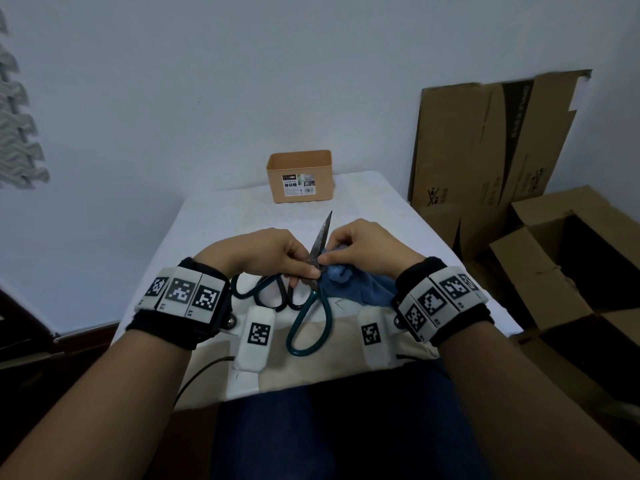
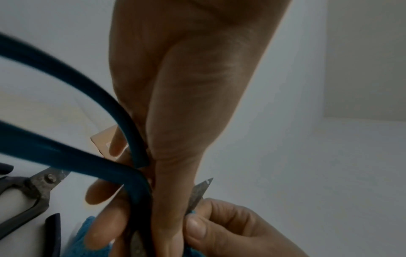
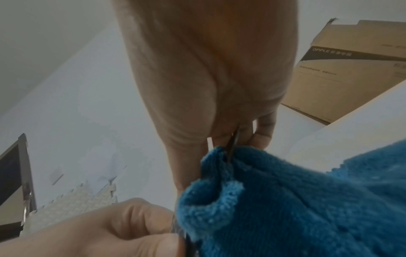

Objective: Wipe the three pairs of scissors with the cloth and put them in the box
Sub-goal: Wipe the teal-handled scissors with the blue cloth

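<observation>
The left hand (image 1: pixel 277 252) grips the teal-handled scissors (image 1: pixel 313 306) near the pivot, blades pointing far toward the box (image 1: pixel 299 176), handle loops hanging near; the right hand (image 1: pixel 360 245) pinches the blue cloth (image 1: pixel 349 285) around the blades; 2 more pairs (image 1: pixel 273 294) lie on the table (image 1: pixel 214 216) under the left hand; the steel looks stiff, fairly heavy and sharp at the tip, so holding by the pivot or loops seems safest; the cloth is soft and folds easily.
</observation>
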Tool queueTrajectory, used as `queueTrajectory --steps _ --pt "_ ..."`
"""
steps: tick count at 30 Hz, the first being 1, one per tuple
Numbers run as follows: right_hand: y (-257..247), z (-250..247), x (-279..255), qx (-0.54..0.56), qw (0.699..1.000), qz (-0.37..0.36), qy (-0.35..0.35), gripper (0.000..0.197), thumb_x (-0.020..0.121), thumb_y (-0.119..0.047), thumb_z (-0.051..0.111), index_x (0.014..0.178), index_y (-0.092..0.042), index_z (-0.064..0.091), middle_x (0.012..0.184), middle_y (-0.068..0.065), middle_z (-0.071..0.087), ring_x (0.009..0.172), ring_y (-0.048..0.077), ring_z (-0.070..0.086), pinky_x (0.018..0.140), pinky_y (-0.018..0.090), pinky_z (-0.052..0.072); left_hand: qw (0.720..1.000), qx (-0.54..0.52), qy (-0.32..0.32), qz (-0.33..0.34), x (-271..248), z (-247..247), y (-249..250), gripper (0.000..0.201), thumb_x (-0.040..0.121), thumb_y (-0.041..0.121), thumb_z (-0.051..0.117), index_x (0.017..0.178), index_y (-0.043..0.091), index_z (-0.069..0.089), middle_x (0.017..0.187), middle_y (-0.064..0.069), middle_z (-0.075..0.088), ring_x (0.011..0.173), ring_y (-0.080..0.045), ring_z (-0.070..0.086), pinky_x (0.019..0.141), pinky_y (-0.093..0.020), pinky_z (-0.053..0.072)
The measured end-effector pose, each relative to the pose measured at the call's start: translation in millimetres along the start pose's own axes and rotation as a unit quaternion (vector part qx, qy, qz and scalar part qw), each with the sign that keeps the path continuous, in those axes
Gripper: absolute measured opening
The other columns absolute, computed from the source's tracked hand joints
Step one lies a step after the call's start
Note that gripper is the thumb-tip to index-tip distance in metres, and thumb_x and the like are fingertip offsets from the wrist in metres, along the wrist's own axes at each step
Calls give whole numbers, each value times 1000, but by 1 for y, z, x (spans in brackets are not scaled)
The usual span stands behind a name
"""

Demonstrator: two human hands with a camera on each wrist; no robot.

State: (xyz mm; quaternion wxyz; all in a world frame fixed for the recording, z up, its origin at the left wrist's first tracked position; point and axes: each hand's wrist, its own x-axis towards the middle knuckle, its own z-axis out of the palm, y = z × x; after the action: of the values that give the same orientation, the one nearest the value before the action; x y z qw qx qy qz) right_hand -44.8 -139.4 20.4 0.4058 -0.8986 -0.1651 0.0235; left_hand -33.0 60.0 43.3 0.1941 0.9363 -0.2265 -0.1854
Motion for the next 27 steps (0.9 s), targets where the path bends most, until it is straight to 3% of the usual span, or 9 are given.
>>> queueTrajectory --steps 5,9,12,15,20,27 --pt "5 3 2 19 1000 -3 18 20 78 -31 80 81 -12 74 76 1 68 71 8 57 67 24 44 997 6 72 15 -1 1 -1 30 84 45 75 56 36 67 58 16 63 56 1 50 63 -24 38" --pt "5 2 2 22 1000 1 9 19 81 -29 78 86 -11 78 84 4 74 80 13 63 77 33 52 995 32 95 7 1 6 -4 35 83 54 72 54 36 62 58 12 59 59 -3 47 62 -23 36" --pt "7 5 1 21 1000 -1 7 20 82 -29 76 86 -10 78 84 6 74 79 13 64 77 35 53 996 30 88 -3 -1 7 -3 35 84 55 71 52 43 64 51 17 54 57 2 47 58 -15 30" --pt "10 10 1 10 1000 -2 4 23 85 -31 74 86 -7 77 84 10 73 75 12 60 73 34 51 997 15 77 -10 -2 8 -5 26 83 55 72 58 47 70 58 20 60 64 5 50 62 -16 32" --pt "12 10 0 -10 1000 -4 0 24 87 -32 71 88 -9 78 85 7 74 83 20 66 77 38 53 998 -17 59 -20 -1 8 -9 23 81 55 73 77 33 78 77 4 71 77 -4 56 74 -23 41" --pt "12 9 2 -18 1000 -10 5 24 88 -33 70 87 -10 78 85 7 74 85 22 67 79 41 52 999 -23 48 -12 0 3 -11 25 81 52 75 76 27 77 72 4 68 71 -3 53 73 -25 40"
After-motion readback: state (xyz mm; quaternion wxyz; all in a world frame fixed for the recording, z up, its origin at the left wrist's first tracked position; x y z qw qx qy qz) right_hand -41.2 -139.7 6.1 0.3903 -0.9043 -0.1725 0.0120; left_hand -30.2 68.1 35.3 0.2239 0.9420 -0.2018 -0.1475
